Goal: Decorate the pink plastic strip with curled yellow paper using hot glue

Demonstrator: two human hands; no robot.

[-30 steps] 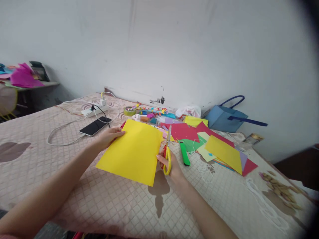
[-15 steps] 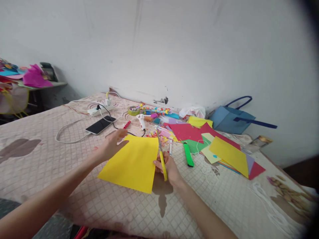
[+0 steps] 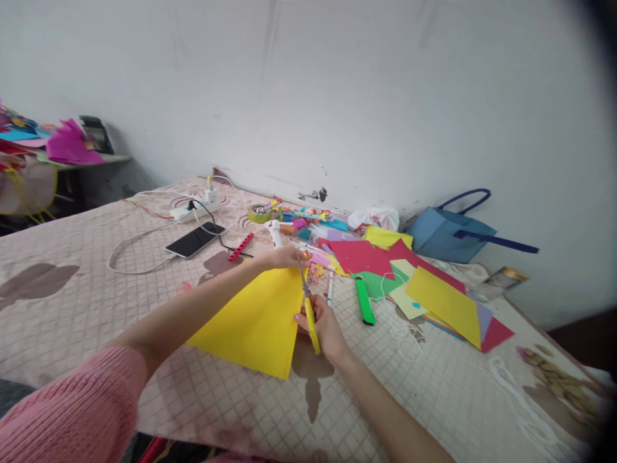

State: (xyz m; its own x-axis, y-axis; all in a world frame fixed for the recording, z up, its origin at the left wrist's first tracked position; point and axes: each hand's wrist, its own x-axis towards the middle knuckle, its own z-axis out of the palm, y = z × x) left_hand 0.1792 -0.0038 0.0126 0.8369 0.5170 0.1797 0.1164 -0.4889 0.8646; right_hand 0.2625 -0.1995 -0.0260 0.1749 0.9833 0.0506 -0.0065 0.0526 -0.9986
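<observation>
A sheet of yellow paper (image 3: pixel 255 321) lies in front of me on the quilted table cover. My left hand (image 3: pixel 285 257) reaches across to its far right corner, fingers closed on the edge there. My right hand (image 3: pixel 325 328) holds scissors (image 3: pixel 311 321) by their yellow handles at the sheet's right edge. The blades point away from me, and their tips come close to my left fingers. Part of the sheet's far edge is hidden under my left forearm.
Beyond the sheet are a white glue gun (image 3: pixel 275 233), a red strip (image 3: pixel 241 247) and small craft bits. A phone (image 3: pixel 195 240) and power strip (image 3: pixel 186 212) lie left. To the right are a green cutter (image 3: pixel 365 301), coloured papers (image 3: pixel 446 302), white string (image 3: pixel 402 328) and a blue bag (image 3: pixel 446 233).
My left hand has moved right, from the sheet's far left corner to its far right corner. The sheet and the scissors have shifted slightly.
</observation>
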